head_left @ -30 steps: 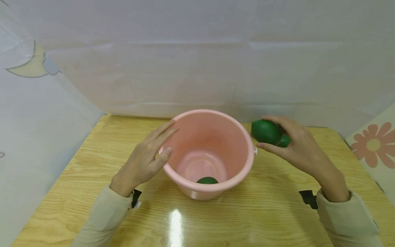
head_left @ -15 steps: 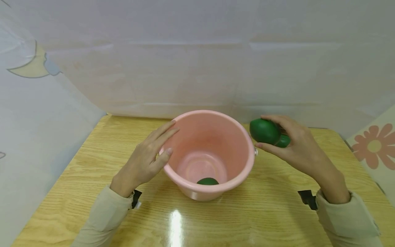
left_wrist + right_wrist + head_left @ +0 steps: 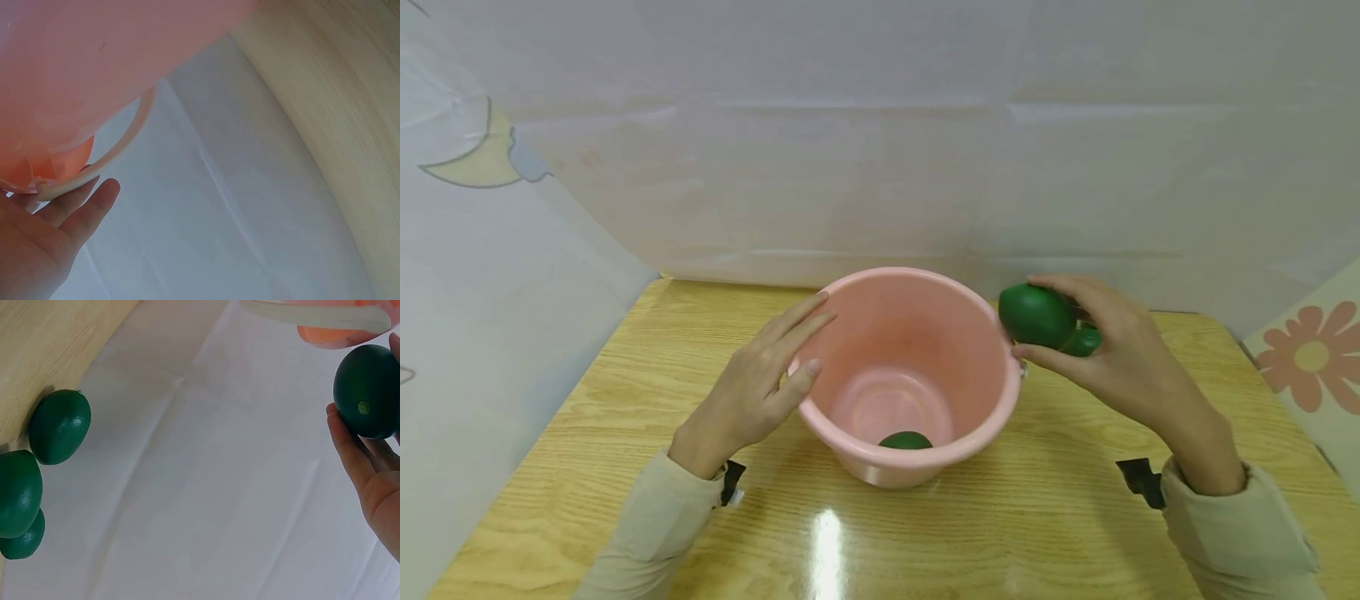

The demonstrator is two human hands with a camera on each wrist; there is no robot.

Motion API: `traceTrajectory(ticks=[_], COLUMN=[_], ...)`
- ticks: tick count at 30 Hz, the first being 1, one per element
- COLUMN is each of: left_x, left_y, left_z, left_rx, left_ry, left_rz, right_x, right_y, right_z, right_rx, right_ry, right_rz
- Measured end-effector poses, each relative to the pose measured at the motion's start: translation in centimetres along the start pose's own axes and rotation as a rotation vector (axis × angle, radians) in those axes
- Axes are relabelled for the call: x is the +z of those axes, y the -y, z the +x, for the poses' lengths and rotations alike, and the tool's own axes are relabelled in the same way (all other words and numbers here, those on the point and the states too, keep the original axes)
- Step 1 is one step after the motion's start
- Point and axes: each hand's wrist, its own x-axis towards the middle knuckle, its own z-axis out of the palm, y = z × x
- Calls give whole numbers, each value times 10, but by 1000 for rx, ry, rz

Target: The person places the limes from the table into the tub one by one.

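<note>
Head view: pink bucket (image 3: 977, 333) holds one green fruit (image 3: 905, 440); right hand (image 3: 1101, 342) grips another (image 3: 1036, 315), left hand (image 3: 760, 383) flat against its rim.

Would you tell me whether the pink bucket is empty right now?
Not empty: one green lime lies on the bottom of the upright pink bucket, near its front wall.

The pink bucket (image 3: 94, 56) fills the upper left of the left wrist view, its wall close to the lens and blurred. A thin pale handle (image 3: 122, 147) curves down from its side toward the bucket's rim. The left hand (image 3: 44, 240) shows at the lower left corner, its straight fingers (image 3: 94, 203) lying against the rim beside the handle. At the right, the wooden table (image 3: 337, 125) runs along its curved edge, with a white backdrop (image 3: 206, 219) between table and bucket.
</note>
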Motion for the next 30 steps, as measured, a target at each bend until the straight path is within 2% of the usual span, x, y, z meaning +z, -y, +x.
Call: traceTrajectory(ticks=[16,22,30], left_x=[2,2,3], left_y=[0,0,-1], left_z=[2,3,3], left_rx=[6,13,10], left_ry=[-7,-16,-15], left_rz=[0,1,3], right_x=[-1,-1,2], right_y=[9,13,17], right_z=[8,11,16], right_rx=[7,-15,-72], right_ry=[31,42,14], right_rz=[2,13,26])
